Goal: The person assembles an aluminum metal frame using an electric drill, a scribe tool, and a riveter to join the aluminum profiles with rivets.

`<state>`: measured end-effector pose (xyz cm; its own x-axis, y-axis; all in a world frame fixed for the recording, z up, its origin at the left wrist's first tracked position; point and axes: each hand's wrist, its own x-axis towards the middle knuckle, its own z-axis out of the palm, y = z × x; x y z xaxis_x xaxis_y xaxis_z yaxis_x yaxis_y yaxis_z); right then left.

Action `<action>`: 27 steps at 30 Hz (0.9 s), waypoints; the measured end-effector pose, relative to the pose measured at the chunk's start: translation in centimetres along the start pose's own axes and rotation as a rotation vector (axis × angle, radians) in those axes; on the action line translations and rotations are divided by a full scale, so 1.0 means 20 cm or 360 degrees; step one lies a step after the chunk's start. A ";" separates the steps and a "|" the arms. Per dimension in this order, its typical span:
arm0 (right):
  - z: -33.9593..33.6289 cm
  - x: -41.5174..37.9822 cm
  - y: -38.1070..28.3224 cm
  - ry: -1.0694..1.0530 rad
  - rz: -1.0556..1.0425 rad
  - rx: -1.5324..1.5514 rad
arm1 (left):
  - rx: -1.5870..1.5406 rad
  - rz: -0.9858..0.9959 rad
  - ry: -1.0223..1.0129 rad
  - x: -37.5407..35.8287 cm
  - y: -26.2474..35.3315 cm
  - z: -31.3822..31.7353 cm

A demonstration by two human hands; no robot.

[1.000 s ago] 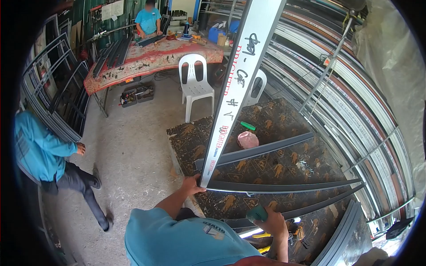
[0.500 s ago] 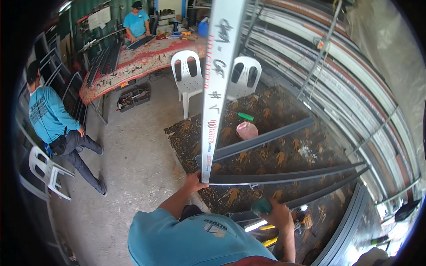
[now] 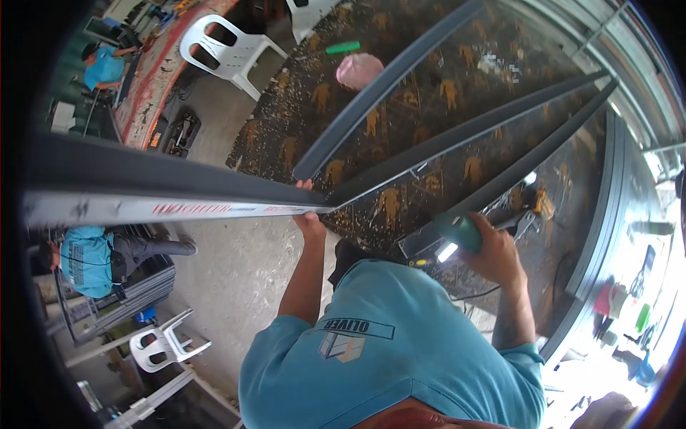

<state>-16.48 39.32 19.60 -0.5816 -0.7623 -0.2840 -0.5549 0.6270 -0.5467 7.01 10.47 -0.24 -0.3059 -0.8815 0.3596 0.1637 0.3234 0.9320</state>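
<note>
My left hand (image 3: 309, 223) is wrapped around the end of a long dark grey metal profile (image 3: 179, 175), which has a white strip with red lettering along one side. That profile stretches off to the left, and its held end meets another dark profile (image 3: 457, 146) lying across the table. In my right hand (image 3: 498, 257) is a dark green rounded tool (image 3: 457, 230), held above the table's near side; its kind does not show. A third profile (image 3: 532, 157) lies close beyond it, and another profile (image 3: 389, 89) rests farther back.
The dark, patterned tabletop (image 3: 450, 93) carries shavings, a pink round thing (image 3: 359, 71), a green bar (image 3: 343, 48) and a yellow-and-black tool (image 3: 542, 206). White chairs (image 3: 232, 53) stand beyond. Two people in blue shirts are at the left, one person (image 3: 89, 261) nearer, another (image 3: 107, 68) by a red table.
The labelled profile has swung from pointing up and away to pointing left, with my left hand still at its end. My view has turned right; the green tool stays in my right hand.
</note>
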 end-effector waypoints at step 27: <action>0.51 1.02 -0.05 -0.1006 0.0644 0.1969 | 0.0547 0.0474 0.0241 0.07 -0.20 0.10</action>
<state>-21.71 21.52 6.36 -0.0344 -0.7170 -0.6962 0.6312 0.5245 -0.5714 4.06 8.55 -3.33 -0.1484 -0.7653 0.6263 -0.1042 0.6419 0.7597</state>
